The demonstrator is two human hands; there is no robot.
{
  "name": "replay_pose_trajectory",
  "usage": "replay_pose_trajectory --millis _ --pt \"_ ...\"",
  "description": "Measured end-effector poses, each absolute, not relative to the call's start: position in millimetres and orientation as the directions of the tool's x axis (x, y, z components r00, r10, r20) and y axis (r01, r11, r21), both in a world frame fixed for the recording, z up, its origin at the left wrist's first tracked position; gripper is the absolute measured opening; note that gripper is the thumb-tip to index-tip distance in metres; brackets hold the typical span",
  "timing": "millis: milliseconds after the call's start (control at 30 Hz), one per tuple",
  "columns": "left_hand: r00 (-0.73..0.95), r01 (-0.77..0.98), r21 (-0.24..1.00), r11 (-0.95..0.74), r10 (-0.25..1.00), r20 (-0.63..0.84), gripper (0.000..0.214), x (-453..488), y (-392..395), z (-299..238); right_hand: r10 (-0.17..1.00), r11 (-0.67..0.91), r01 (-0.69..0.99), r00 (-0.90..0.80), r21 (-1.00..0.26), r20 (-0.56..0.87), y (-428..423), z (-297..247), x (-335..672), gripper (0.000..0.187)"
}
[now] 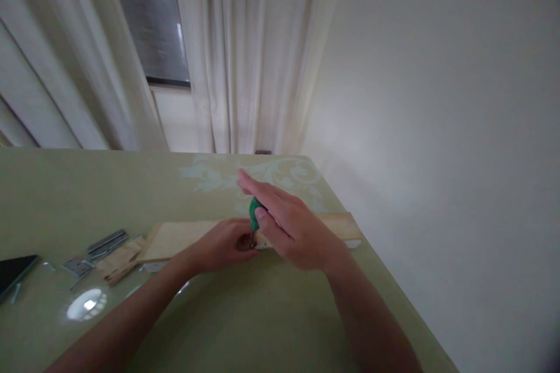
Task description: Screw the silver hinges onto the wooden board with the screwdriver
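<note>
A screwdriver with a green handle [254, 214] stands nearly upright over the edge of a long pale wooden board [179, 238]. My right hand [293, 221] has the handle between its thumb and its outstretched fingers. At the tip of the shaft, the fingertips of my left hand [225, 243] are pinched together against the board's near edge. A small dark metal bit shows between them, too small to name. My hands cover the middle of the board, while its right end [341, 224] shows beyond my right wrist.
Left of the board lie metal rails [107, 242], a small wooden piece [120, 259] and a metal bracket [77, 266]. A dark flat device [16, 273] is at the far left. The table [245, 326] meets a white wall at right; curtains [254, 58] hang behind.
</note>
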State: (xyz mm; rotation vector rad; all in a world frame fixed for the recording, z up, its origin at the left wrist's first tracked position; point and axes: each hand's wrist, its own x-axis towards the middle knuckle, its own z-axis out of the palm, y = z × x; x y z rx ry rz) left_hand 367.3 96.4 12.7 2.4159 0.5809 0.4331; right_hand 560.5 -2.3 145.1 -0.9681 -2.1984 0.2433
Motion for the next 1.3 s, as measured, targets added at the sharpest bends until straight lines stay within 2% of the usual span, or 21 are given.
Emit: replay_pose_trajectory --millis 67,100,167,233,300,367,433,533,600,667,733,800,833,933,1033,1100,1167,1300 --pt "0.851 0.320 0.600 -0.733 0.502 0.158 0.016 368 97 15 0.709 0.704 0.483 -0.515 -0.521 0.481 -3 150 573 0.059" --pt "0.849 0.327 0.593 -0.735 0.505 0.157 0.015 368 98 15 0.710 0.703 0.481 -0.523 -0.524 0.471 -1 150 577 0.055" --pt "0.845 0.332 0.595 -0.732 0.511 0.157 0.013 369 97 15 0.711 0.698 0.560 -0.470 -0.445 0.523 6 142 577 0.043" --pt "0.842 0.337 0.597 -0.728 0.516 0.154 0.015 369 97 13 0.680 0.638 0.707 -0.332 -0.305 0.654 15 131 569 0.036" --pt "0.841 0.349 0.593 -0.726 0.522 0.144 0.018 370 98 10 0.627 0.570 0.791 -0.244 -0.222 0.740 20 124 558 0.038" --pt "0.837 0.357 0.595 -0.720 0.529 0.138 0.018 369 98 9 0.612 0.582 0.790 -0.270 -0.192 0.743 20 126 554 0.039" --pt "0.837 0.358 0.600 -0.715 0.531 0.133 0.020 369 98 11 0.632 0.657 0.709 -0.335 -0.255 0.698 15 133 558 0.041" --pt "0.847 0.354 0.602 -0.716 0.518 0.118 0.022 368 97 16 0.688 0.725 0.450 -0.433 -0.522 0.582 12 140 574 0.049" --pt "0.850 0.352 0.601 -0.717 0.514 0.116 0.022 368 96 19 0.688 0.717 0.310 -0.459 -0.624 0.562 19 135 581 0.047" --pt "0.847 0.348 0.604 -0.717 0.516 0.124 0.021 368 96 20 0.645 0.764 0.318 -0.383 -0.562 0.661 30 123 578 0.039" --pt "0.844 0.344 0.607 -0.716 0.519 0.134 0.022 368 96 19 0.588 0.750 0.490 -0.186 -0.445 0.787 39 110 568 0.029" --pt "0.842 0.345 0.602 -0.720 0.521 0.141 0.022 368 96 16 0.566 0.670 0.602 -0.036 -0.434 0.824 42 102 558 0.030" --pt "0.841 0.348 0.598 -0.722 0.522 0.141 0.021 368 97 15 0.574 0.649 0.617 -0.015 -0.444 0.819 42 102 554 0.030" --pt "0.842 0.360 0.592 -0.721 0.524 0.126 0.022 367 98 13 0.642 0.695 0.530 -0.155 -0.485 0.751 33 112 557 0.040" --pt "0.836 0.380 0.586 -0.716 0.536 0.114 0.027 367 99 14 0.717 0.693 0.288 -0.364 -0.661 0.594 27 123 574 0.050" --pt "0.838 0.378 0.583 -0.719 0.533 0.113 0.025 368 98 15 0.720 0.642 0.143 -0.449 -0.753 0.528 27 124 583 0.059" --pt "0.840 0.369 0.592 -0.717 0.530 0.119 0.023 368 96 16 0.691 0.664 0.118 -0.475 -0.738 0.545 31 122 584 0.062" --pt "0.828 0.379 0.596 -0.708 0.547 0.123 0.022 368 95 11 0.650 0.760 0.344 -0.435 -0.552 0.623 34 116 563 0.033"
